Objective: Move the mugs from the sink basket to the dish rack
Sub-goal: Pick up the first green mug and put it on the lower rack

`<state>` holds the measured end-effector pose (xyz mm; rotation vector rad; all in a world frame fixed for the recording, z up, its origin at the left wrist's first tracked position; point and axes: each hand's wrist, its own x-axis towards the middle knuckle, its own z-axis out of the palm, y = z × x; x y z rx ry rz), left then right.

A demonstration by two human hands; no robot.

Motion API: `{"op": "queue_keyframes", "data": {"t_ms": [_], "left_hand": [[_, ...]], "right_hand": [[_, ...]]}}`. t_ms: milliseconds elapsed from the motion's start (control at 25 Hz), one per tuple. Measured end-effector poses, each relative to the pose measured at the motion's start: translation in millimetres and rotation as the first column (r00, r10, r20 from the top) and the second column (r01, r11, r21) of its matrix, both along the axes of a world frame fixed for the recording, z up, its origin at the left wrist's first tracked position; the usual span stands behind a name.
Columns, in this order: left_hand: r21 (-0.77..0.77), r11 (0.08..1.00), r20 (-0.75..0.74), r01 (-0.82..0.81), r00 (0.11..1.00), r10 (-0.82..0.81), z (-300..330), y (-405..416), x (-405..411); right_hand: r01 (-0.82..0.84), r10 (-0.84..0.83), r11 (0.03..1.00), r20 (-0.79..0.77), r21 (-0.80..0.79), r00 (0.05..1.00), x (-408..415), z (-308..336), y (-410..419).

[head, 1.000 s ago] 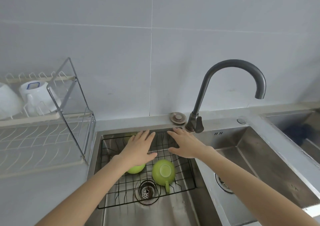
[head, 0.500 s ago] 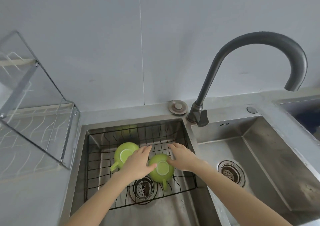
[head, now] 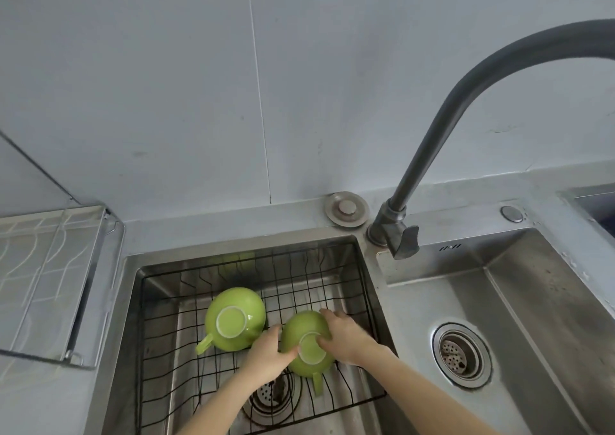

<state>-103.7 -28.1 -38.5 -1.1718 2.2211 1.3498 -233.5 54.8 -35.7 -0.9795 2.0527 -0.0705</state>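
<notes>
Since a second ago both hands have dropped from the basket's far rim to the right mug, and the view has tipped down, so the rack's upper shelf with its white cups is now out of frame. The left hand and right hand press against opposite sides of the right mug, fingers curled around its body, gripping it between them. This mug sits upside down in the wire basket, its pale base ring up and its handle pointing toward the viewer; the handle is blurred. Whether it has lifted off the wires I cannot tell. The left mug, also inverted, rests on the basket just beside it, handle to the lower left, untouched. A green smear on the sink's back wall looks like a reflection. The drain under the basket is mostly hidden by the left wrist. Only a corner of the rack shows at the left on the worktop. The tap arches out of frame at the right.
</notes>
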Motion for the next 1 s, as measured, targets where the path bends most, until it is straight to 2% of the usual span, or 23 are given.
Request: {"op": "queue_keyframes", "data": {"t_ms": [360,480,720,1000], "left_hand": [[0.082,0.980,-0.036,-0.179,0.983,0.183,-33.7,0.0,-3.6],[0.040,0.983,-0.051,-0.180,0.982,0.182,-35.2,1.5,-3.2],[-0.062,0.977,-0.095,-0.205,0.975,0.199,-26.2,-0.5,-4.0],[0.007,0.951,-0.186,-0.310,0.934,0.306,7.5,-0.6,4.0]], "right_hand": [[-0.046,0.045,0.996,0.010,0.076,0.999,-2.7,-19.0,-14.0],[-0.046,0.044,0.996,0.018,0.078,0.999,-3.3,-20.9,-14.3],[0.007,-0.007,1.000,0.050,0.000,0.999,-4.4,-13.0,-9.9],[0.055,-0.053,0.987,0.018,-0.152,0.998,4.3,22.1,0.3]]}}
